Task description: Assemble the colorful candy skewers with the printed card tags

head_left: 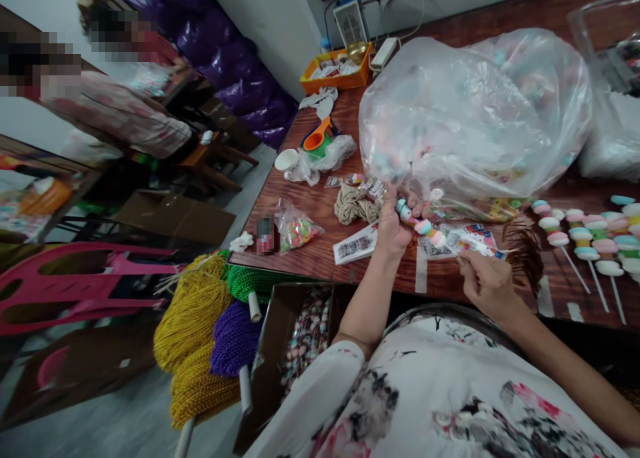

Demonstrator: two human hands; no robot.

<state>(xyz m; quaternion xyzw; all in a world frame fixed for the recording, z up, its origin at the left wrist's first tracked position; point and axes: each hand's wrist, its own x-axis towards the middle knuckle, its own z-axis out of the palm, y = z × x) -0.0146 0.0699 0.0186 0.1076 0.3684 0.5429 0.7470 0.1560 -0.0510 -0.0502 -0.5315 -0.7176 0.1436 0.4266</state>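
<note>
A skewer of pastel candy-like pieces (425,229) lies across my left hand (395,221), whose fingers are wrapped round its upper end. My right hand (483,275) pinches the thin white stick at its lower end. Below the skewer, printed cards (457,241) lie on the wooden table (310,221). More skewers (583,235) with pink, blue, green and white pieces rest at the right, their white sticks pointing toward me. Beyond my hands bulges a large clear plastic bag (470,111) of pastel pieces.
A beige cloth (356,205), a bag of small colourful pieces (297,230), a white cup (287,160) and an orange tray (337,78) stand leftward. An open box (263,358) and yellow cord bundles (193,311) sit beside the table. People work at the far left.
</note>
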